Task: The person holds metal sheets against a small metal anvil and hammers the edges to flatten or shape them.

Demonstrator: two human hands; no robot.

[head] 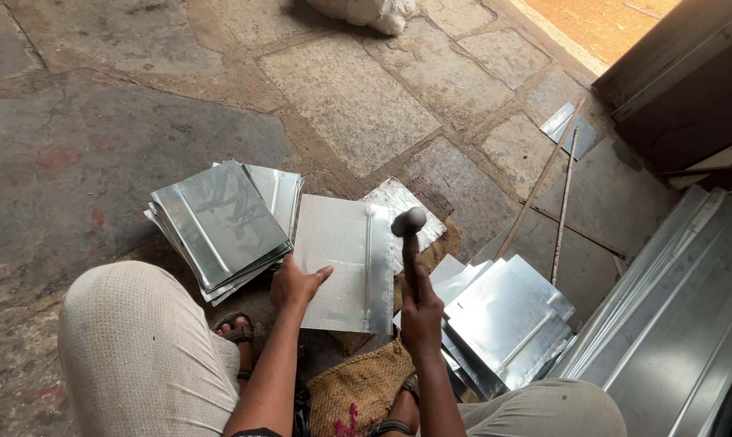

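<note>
Left hand is pressing flat, fingers spread, on a metal sheet lying on the stone floor between the knees; right hand is clamping a hammer over the sheet's folded right edge. Folded sheets are stacking at left, apparently finished; a flatter pile is waiting at right, so work looks roughly midway.

Stone floor carries two stacks of metal sheets, burlap sacking and thin rods.
</note>
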